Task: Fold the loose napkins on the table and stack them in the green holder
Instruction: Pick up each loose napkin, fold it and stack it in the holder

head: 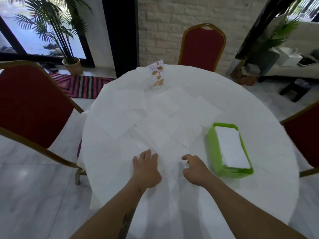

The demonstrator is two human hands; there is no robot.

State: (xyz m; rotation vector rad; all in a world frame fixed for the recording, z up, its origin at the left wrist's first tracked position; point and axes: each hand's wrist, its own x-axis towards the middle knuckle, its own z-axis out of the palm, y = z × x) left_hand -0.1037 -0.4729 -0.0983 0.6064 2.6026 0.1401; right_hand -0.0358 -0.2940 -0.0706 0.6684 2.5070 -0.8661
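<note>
Several loose white napkins (162,116) lie spread flat and overlapping across the middle of the round white table (259,104). The green holder (213,152) stands at the right, with a stack of folded white napkins (232,149) inside it. My left hand (146,168) rests palm down on a napkin near the front, fingers spread. My right hand (194,169) hovers just left of the holder, fingers curled and pinching toward the napkin's edge; whether it grips the paper is unclear.
A menu card stand (157,75) is upright at the far side of the table. Red chairs with gold frames stand at the left (32,104), far side (202,47) and right (305,135). A potted palm (70,64) is by the window.
</note>
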